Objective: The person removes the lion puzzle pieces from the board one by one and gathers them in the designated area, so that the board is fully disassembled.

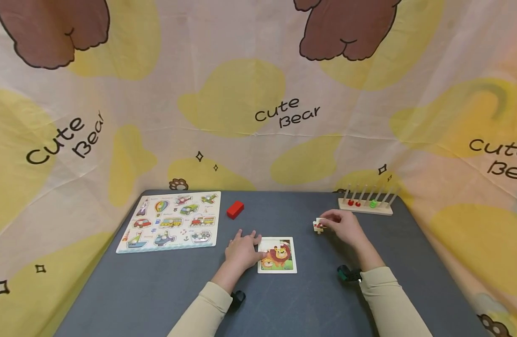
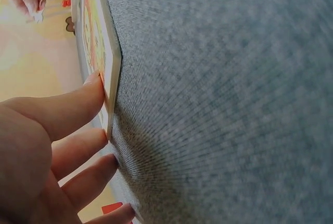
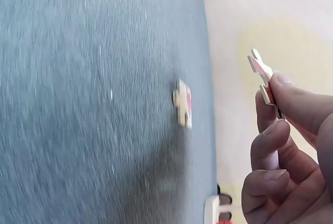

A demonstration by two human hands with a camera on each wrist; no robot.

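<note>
My left hand rests at the left edge of a small white-framed jigsaw puzzle with lions on it. In the left wrist view, the thumb touches the puzzle's top and the index finger meets its edge; the fingers are extended. To the right of the puzzle, my right hand pinches a jigsaw piece between thumb and index finger, raised off the table. Another jigsaw piece lies on the table near that hand. From the head camera, these two pieces overlap and are hard to separate.
A vehicle picture board lies at the back left, with a red block to its right. At the back right stands a wooden peg rack with red and green beads. A patterned cloth hangs behind the table.
</note>
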